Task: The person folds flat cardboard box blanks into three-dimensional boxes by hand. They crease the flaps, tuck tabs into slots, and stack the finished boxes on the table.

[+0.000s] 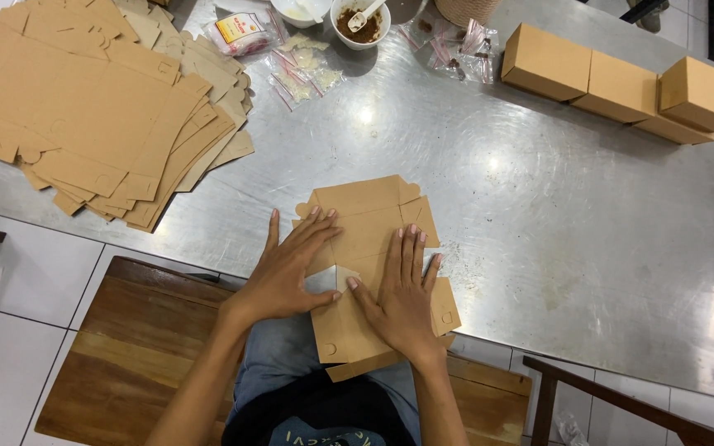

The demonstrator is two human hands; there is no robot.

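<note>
Two hands are pressed flat, fingers spread, on a flat cardboard box blank point(365, 248) at the lower centre of the steel counter point(539, 215): left hand point(287, 272), right hand point(398, 297). More blanks point(101, 107) are stacked upper left; folded boxes point(621, 83) are lined upper right.

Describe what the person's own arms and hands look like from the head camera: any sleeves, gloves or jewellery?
Both forearms are bare up to the frame's lower edge; no sleeves show. The left hand and right hand wear no gloves, and no rings, watch or bracelets are visible. Fingernails are short and unpainted. Below, a dark top with a light print and blue-grey trousers show.
</note>
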